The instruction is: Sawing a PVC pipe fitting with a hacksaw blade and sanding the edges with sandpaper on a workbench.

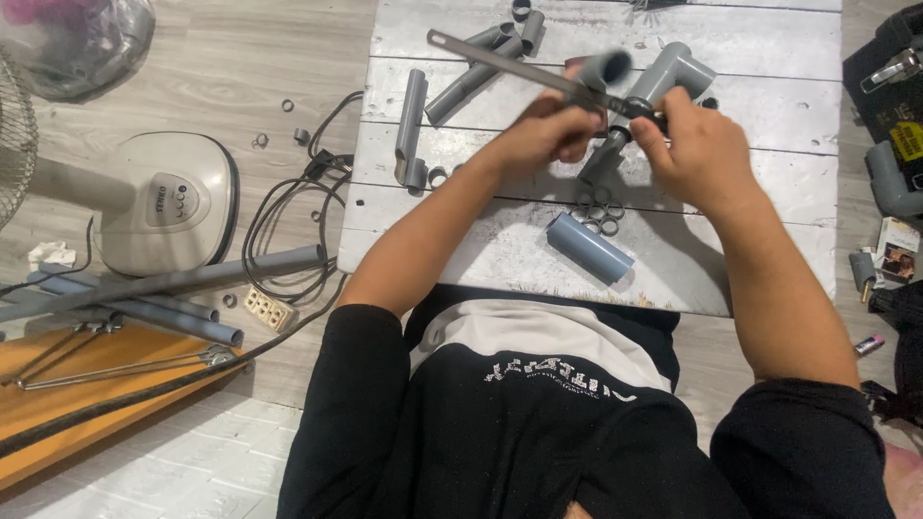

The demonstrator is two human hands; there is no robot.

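My left hand (546, 135) grips a long metal hand tool (500, 60) whose handle sticks out to the upper left. My right hand (700, 154) pinches a small grey pipe ring (638, 106) at the tool's head. Both hands hover over a white plank board (769, 183). A blurred grey pipe piece (604, 69) stands just above my left hand, and a grey tee fitting (671, 69) lies behind my right hand. Several cut rings (600, 208) and a short grey pipe piece (588, 247) lie below my hands.
More grey pipe pieces (413, 125) lie at the board's left and top. On the floor to the left are a fan base (163, 204), black cables (288, 221), long grey pipes (163, 284) and a power strip (268, 308). Tools (894, 125) lie at the right edge.
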